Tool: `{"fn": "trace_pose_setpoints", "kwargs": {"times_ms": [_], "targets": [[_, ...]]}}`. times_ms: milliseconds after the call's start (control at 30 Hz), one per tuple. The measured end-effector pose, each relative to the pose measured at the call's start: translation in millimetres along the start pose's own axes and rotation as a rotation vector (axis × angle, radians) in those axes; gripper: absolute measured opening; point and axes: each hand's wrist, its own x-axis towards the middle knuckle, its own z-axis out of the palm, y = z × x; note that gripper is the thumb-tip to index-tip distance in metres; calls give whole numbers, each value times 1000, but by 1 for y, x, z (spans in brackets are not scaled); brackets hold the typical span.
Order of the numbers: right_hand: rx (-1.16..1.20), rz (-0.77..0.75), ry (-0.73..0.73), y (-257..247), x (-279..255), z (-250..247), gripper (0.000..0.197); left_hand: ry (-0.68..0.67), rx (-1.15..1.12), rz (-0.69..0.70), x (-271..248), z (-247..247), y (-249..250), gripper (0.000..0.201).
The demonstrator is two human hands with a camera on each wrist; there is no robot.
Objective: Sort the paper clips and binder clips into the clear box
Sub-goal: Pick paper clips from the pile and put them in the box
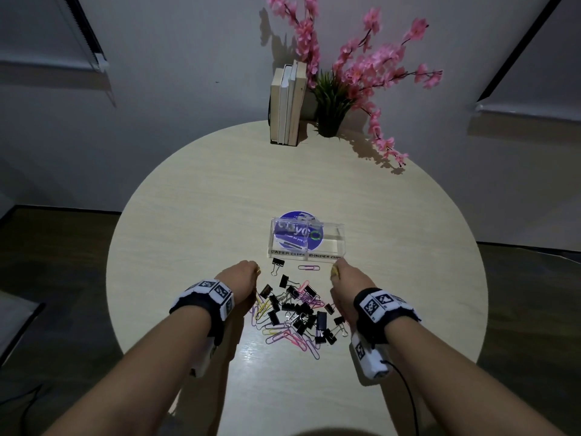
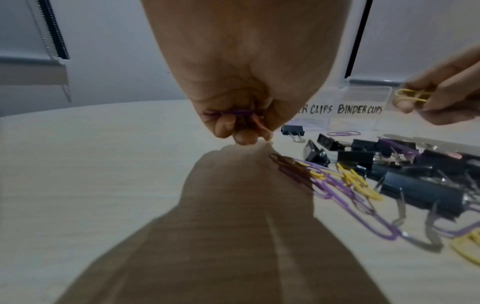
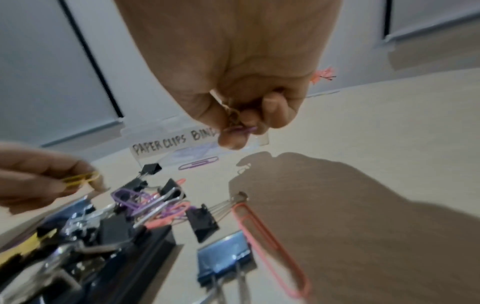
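Observation:
A clear box [image 1: 301,254] with two compartments labelled PAPER CLIPS and BINDER CLIPS stands mid-table. In front of it lies a mixed pile [image 1: 298,309] of black binder clips and purple, pink and yellow paper clips. One purple paper clip [image 1: 309,267] and one binder clip [image 1: 278,264] lie apart, close to the box. My left hand [image 1: 254,269] hovers left of the pile and pinches a few paper clips [image 2: 233,115], purple, pink and yellow. My right hand [image 1: 337,270] is near the box's front right corner. It pinches yellow and purple paper clips [image 3: 239,129].
The round pale wooden table [image 1: 195,215] carries upright books [image 1: 287,105] and a potted plant with pink blossom branches [image 1: 333,99] at its far edge. A blue round disc [image 1: 297,217] lies under the box. A black cable [image 1: 408,398] trails from my right wrist.

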Motion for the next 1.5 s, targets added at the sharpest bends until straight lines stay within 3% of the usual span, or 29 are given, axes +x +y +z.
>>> {"fn": "trace_pose_setpoints", "kwargs": {"times_ms": [200,267,433,500,567,700,767,967,1133,1266,1500], "targets": [[306,129,2,32,-13,-3,18,51,-177,-103,-20,0,-3,25],[405,179,2,38,-15,0,28,42,-219,-90,-25,2,-5,23],[606,306,-147,40,-26,3,35,-3,-163,-131,-28,5,0,10],[391,258,-111,42,-28,5,41,-18,-144,-154,-30,6,3,13],[242,230,-76,43,-32,8,31,-24,-139,-160,-36,3,5,10],[53,178,-68,40,-33,17,18,-69,10,-79,-42,3,4,46],[-5,142,-64,35,-32,20,16,-112,90,-30,-38,4,2,51],[-89,91,-116,28,-26,24,12,-112,207,18,-32,-2,2,24],[-161,44,-138,32,-30,16,23,-168,196,27,-32,-3,0,22],[-180,6,-144,27,-25,-2,17,-191,153,-1,-32,-15,0,20],[-39,-221,-98,-35,-7,-46,32,-179,105,10,-35,-45,-12,2]]}}
